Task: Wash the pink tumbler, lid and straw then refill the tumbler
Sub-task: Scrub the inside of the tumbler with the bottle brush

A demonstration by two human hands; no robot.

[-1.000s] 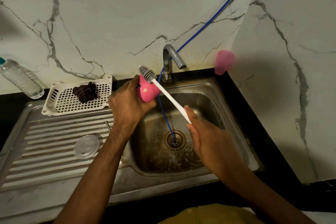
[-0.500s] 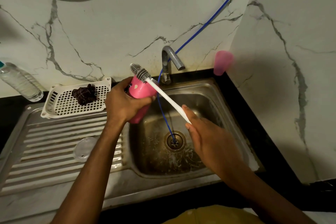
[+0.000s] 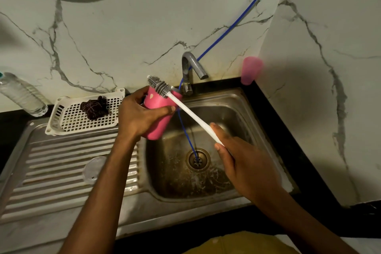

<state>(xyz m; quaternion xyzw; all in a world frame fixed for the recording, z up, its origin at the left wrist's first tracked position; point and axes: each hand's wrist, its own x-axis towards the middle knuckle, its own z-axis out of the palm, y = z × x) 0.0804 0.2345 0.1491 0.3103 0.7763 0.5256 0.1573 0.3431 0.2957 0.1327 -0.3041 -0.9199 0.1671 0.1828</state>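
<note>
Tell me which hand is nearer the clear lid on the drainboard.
Left. The left hand grips the pink tumbler just beyond the lid; the right hand holds the brush over the sink basin.

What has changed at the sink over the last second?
The left hand has tilted the pink tumbler so its base swung down toward the sink, and the brush head slid slightly left over the rim. The right hand still grips the brush handle. The lid, basket and tap stayed put.
</note>
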